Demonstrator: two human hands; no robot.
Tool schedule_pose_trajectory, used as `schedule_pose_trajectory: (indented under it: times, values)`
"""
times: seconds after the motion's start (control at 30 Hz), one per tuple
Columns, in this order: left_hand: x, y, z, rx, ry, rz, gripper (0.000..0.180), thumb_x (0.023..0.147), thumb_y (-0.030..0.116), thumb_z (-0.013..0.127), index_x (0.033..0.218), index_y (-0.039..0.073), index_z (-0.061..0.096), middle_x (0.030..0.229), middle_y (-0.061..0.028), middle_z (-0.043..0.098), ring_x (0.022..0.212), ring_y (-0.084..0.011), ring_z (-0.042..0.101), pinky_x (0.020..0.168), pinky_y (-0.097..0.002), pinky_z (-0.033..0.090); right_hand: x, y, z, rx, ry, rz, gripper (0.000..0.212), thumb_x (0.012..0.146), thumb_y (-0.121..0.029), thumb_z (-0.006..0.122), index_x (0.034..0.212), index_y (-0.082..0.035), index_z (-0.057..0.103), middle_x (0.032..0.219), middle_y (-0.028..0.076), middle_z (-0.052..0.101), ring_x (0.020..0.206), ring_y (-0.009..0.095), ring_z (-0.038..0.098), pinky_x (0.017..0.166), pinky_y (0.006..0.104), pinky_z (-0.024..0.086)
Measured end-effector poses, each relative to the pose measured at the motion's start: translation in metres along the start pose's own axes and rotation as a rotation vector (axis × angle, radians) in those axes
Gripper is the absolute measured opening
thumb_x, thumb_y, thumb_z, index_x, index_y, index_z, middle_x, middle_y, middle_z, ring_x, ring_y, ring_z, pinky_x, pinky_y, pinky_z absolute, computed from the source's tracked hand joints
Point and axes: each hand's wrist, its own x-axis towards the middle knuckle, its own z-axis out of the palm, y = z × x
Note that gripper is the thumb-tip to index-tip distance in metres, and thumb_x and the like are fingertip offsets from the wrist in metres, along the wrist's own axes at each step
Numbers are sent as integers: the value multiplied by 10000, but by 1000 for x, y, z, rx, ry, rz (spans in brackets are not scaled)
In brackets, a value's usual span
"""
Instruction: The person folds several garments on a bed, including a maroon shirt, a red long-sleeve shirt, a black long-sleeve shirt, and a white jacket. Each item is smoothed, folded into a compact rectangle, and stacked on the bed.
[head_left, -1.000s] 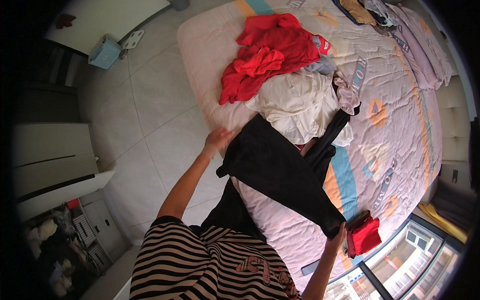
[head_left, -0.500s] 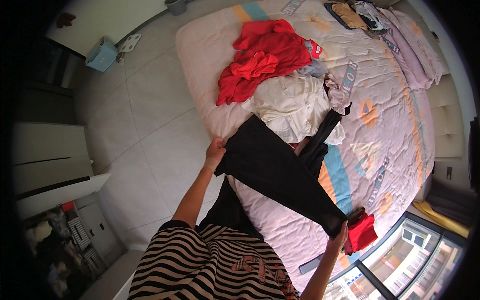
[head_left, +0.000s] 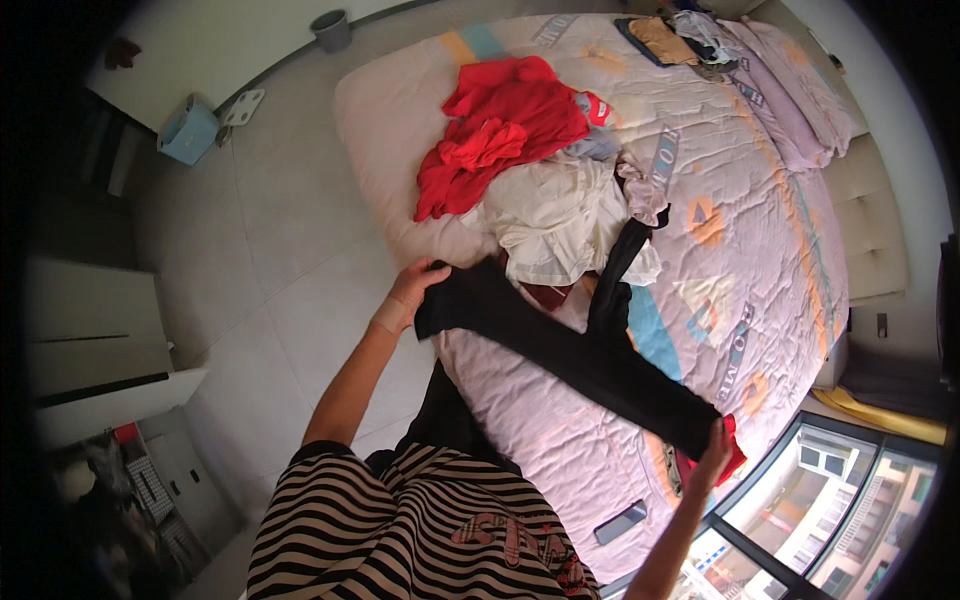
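Right hand's (head_left: pixel 712 458) fingertips hard to make out against cloth; folded red clothes (head_left: pixel 735 455) just beyond it, partly covered. Dark red cloth (head_left: pixel 546 297), right of left hand (head_left: pixel 413 291), mostly hidden between black garment (head_left: pixel 560 348) and white garment (head_left: pixel 550 215). Bright red garment (head_left: pixel 515 115) farther beyond left hand. Phone (head_left: pixel 621 523) on bed (head_left: pixel 500 390), below and left of right hand. Black garment stretched above bed between hands: left hand pinching one end, right hand gripping other. Plain, long; second strip branches toward white garment.
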Motion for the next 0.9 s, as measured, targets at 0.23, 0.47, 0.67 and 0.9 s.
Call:
schedule_pose_trajectory:
  times: [0.23,0.47,0.67,0.9]
  values:
    - [-5,158,120,-41,-370,282,113,829,168,617,923,107,603,879,29,593,858,-68,533,775,-220,405,90,-91,-144,-296,175,-235,307,889,-210,543,1128,-21,580,992,82,595,870,192,550,796,277,426]
    - [-13,267,206,-50,-491,599,139,820,143,636,940,99,580,859,18,589,860,-78,542,805,-225,410,67,-216,-217,1,322,-703,403,913,-250,491,1250,-29,496,1254,114,512,1150,182,481,981,312,371]
    - [-28,305,263,90,-529,710,183,836,122,614,1009,75,575,907,2,587,882,-83,543,792,-221,424,53,-275,-280,-614,550,-1136,352,945,-88,377,1284,-86,469,1349,141,411,1247,248,399,1039,387,323]
    - [-3,289,276,220,-561,674,265,845,141,568,1100,70,549,1006,-15,598,931,-107,544,823,-249,401,69,-266,-302,124,394,-784,428,897,-279,507,1256,-46,493,1299,110,480,1235,170,411,1028,315,316]
